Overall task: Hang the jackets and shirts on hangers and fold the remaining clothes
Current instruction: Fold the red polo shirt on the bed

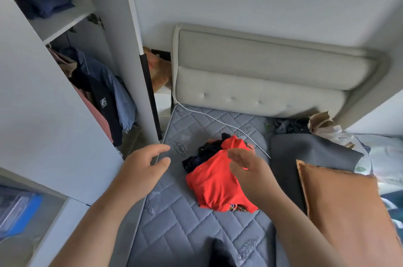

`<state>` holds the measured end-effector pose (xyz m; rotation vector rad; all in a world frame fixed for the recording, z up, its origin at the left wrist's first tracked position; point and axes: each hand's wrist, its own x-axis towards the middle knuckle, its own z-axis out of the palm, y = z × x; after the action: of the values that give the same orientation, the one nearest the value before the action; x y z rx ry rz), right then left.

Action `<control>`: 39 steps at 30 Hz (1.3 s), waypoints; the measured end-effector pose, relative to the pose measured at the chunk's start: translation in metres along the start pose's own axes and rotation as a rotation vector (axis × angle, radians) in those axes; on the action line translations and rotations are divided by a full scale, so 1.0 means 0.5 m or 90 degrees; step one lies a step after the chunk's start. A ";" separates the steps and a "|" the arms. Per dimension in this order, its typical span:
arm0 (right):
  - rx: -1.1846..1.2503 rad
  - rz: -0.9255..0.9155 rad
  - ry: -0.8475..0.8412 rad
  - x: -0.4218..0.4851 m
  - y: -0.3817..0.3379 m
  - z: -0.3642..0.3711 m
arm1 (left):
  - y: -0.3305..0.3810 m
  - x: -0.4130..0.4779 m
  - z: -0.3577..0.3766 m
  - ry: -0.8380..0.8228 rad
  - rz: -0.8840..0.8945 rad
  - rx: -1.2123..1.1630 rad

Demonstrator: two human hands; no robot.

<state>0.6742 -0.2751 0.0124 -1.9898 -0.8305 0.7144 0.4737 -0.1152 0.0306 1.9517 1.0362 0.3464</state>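
Both my forearms reach out from the near edge over the quilted grey mattress (174,223). My left hand (144,164) hangs above the mattress's left edge, palm down, fingers loosely bent and apart, holding nothing. My right hand (250,170) is over the right side of the red garment (211,183), thumb spread from relaxed fingers and nothing pinched; whether the fingertips already touch the cloth I cannot tell. The red garment lies crumpled mid-mattress on top of the pile, with dark clothes (200,153) bunched just beyond it at its far left. To take it well, I judge I should pinch it at a shoulder or collar seam with the right hand, lift it free of the dark pieces so nothing drags along, then let the left hand find the other shoulder and shake it flat before deciding hanger or fold. An orange pillow (340,201) sits to the right, a white cable (218,118) runs behind the pile, and farther left the open wardrobe (130,26) shows hung clothes (102,92)
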 end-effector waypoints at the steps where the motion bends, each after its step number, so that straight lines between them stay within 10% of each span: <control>1: -0.006 0.014 0.002 -0.024 0.009 0.002 | -0.007 -0.017 0.007 -0.009 0.001 -0.005; 39: -0.074 0.048 0.110 0.146 0.857 0.245 | -0.582 0.230 0.745 -0.146 0.093 -0.083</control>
<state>0.7524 -0.3423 -0.4273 -2.1632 -0.7107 0.5369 0.6066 -0.1599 -0.4351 1.9031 0.7087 0.2565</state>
